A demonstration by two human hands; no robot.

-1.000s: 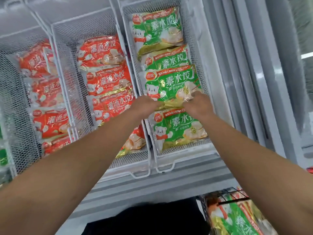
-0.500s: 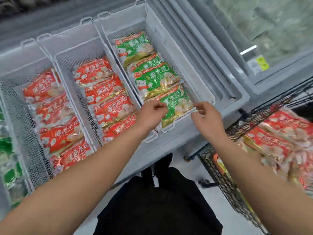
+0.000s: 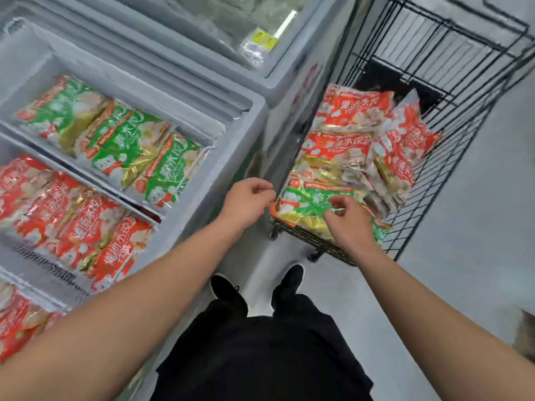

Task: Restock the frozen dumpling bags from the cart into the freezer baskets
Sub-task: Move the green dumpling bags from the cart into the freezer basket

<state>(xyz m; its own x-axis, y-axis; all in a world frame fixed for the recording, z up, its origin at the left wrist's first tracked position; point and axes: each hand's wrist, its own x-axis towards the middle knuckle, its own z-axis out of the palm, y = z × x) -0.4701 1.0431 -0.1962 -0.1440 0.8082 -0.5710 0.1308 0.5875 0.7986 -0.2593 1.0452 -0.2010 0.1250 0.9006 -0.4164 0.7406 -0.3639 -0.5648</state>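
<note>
A green dumpling bag (image 3: 307, 202) lies on top at the near end of the black wire cart (image 3: 469, 111), with red dumpling bags (image 3: 341, 146) piled behind it. My right hand (image 3: 347, 219) is on the green bag, its fingers curled and pinching the wrapper. Beside the cart's near left corner, my left hand (image 3: 249, 198) hovers loosely curled and holds nothing. On the left, the open freezer holds a basket of green bags (image 3: 121, 140) and a basket of red bags (image 3: 72, 218).
The freezer's grey rim (image 3: 234, 157) stands between the baskets and the cart. A second freezer with a closed glass lid (image 3: 220, 27) lies behind. My black shoes (image 3: 286, 282) stand on the grey floor in the gap. Grey floor runs to the right of the cart.
Both hands left the green bags in the freezer basket and swung right to the cart. The view turned with them, and my right hand now pinches the cart's green bag.
</note>
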